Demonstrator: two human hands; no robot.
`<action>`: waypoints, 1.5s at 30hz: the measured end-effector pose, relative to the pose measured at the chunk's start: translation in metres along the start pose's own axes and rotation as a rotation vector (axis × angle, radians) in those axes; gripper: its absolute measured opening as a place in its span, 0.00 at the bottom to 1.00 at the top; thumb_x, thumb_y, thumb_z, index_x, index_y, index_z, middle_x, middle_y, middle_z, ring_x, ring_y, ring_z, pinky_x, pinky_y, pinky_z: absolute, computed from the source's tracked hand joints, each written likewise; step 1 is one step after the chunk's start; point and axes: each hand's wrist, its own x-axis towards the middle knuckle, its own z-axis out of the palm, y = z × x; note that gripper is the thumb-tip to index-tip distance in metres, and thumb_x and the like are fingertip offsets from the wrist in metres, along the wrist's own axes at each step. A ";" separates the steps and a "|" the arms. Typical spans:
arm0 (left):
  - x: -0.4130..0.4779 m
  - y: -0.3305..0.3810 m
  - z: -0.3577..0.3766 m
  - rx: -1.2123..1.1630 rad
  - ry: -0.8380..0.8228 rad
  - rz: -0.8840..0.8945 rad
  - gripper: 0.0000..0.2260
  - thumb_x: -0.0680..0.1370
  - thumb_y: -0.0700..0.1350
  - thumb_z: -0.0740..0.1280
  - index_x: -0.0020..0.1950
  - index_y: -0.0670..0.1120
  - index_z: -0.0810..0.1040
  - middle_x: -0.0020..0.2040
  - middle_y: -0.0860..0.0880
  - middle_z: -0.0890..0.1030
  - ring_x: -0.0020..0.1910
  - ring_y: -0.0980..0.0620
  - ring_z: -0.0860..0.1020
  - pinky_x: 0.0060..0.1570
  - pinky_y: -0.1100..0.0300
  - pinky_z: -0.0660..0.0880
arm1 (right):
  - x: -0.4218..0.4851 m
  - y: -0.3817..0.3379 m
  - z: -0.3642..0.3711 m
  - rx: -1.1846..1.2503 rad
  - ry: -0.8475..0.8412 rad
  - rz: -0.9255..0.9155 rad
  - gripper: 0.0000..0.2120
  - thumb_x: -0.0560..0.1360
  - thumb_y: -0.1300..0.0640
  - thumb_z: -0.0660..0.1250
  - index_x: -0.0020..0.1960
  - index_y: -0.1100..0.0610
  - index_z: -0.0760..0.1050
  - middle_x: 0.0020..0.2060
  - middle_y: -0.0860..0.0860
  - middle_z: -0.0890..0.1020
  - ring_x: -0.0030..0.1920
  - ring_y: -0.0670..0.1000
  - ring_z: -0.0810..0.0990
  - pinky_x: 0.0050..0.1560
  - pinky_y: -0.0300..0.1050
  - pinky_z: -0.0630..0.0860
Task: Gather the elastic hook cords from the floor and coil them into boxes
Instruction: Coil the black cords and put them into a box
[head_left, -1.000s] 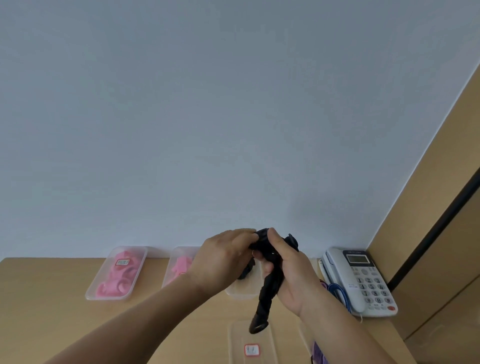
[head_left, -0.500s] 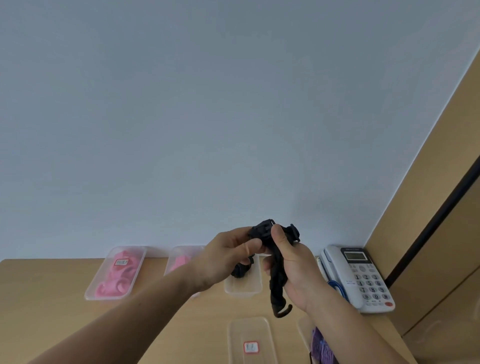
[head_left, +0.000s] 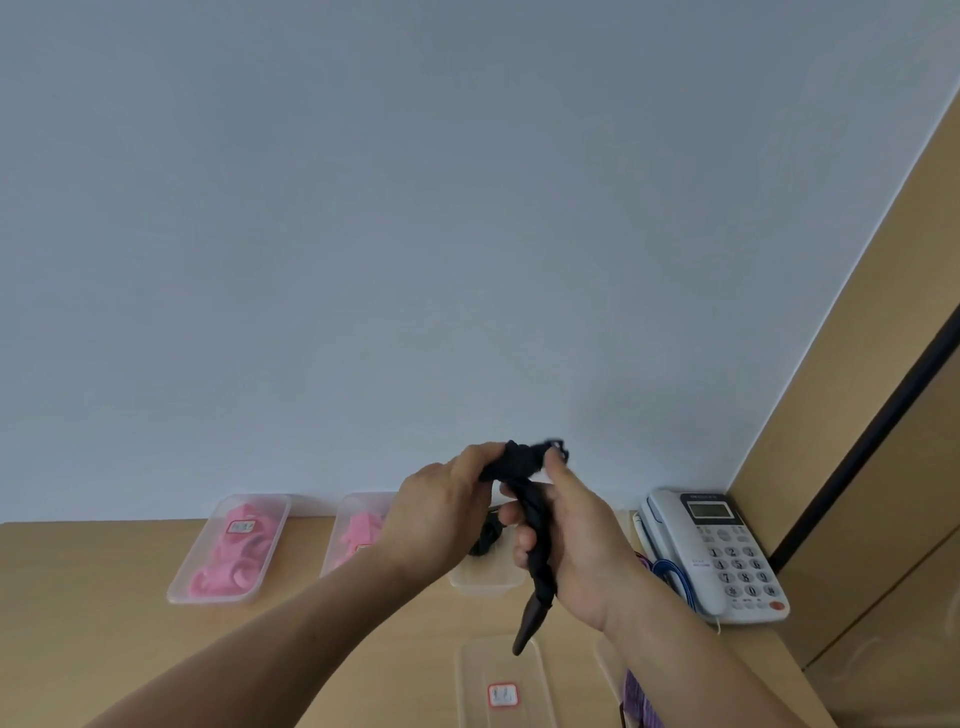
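both hands raised over the desk (head_left: 78, 597), left hand (head_left: 436, 514) pinching the bunched top of the black hook cord (head_left: 527, 499), right hand (head_left: 576, 540) closed around its twisted length, hook end dangling below the palm. cord held in air above a clear box (head_left: 485, 579) and a clear lid (head_left: 501, 680); two boxes with pink cords (head_left: 228, 551) at left by the wall, white phone (head_left: 717, 551) at right.

A white push-button telephone (head_left: 719, 556) with a small grey display sits at the far right corner of the wooden desk (head_left: 93, 623), its blue coiled cord (head_left: 675, 574) bunched at its left side. Behind rises a plain pale wall (head_left: 415, 234); a wooden panel (head_left: 878, 415) with a dark strip stands at right.
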 end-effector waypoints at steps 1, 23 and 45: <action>0.000 -0.001 -0.001 -0.004 0.001 0.089 0.21 0.77 0.34 0.63 0.65 0.53 0.70 0.46 0.46 0.86 0.39 0.40 0.83 0.36 0.49 0.79 | 0.000 -0.001 -0.001 -0.002 -0.016 0.014 0.32 0.77 0.33 0.57 0.54 0.61 0.82 0.33 0.54 0.77 0.27 0.48 0.68 0.32 0.42 0.65; 0.003 -0.012 -0.014 -0.776 -0.311 -0.391 0.18 0.73 0.55 0.73 0.60 0.51 0.75 0.48 0.49 0.84 0.50 0.46 0.83 0.56 0.41 0.78 | 0.000 0.003 -0.006 -0.474 0.074 -0.224 0.18 0.76 0.42 0.67 0.42 0.57 0.81 0.33 0.54 0.82 0.29 0.50 0.73 0.32 0.43 0.68; 0.018 0.004 -0.031 -0.909 -0.668 -0.482 0.15 0.79 0.48 0.62 0.63 0.45 0.77 0.52 0.45 0.83 0.49 0.48 0.81 0.49 0.52 0.76 | -0.003 -0.008 -0.017 -0.525 0.015 -0.307 0.12 0.68 0.45 0.70 0.32 0.51 0.75 0.30 0.51 0.76 0.30 0.49 0.70 0.32 0.40 0.67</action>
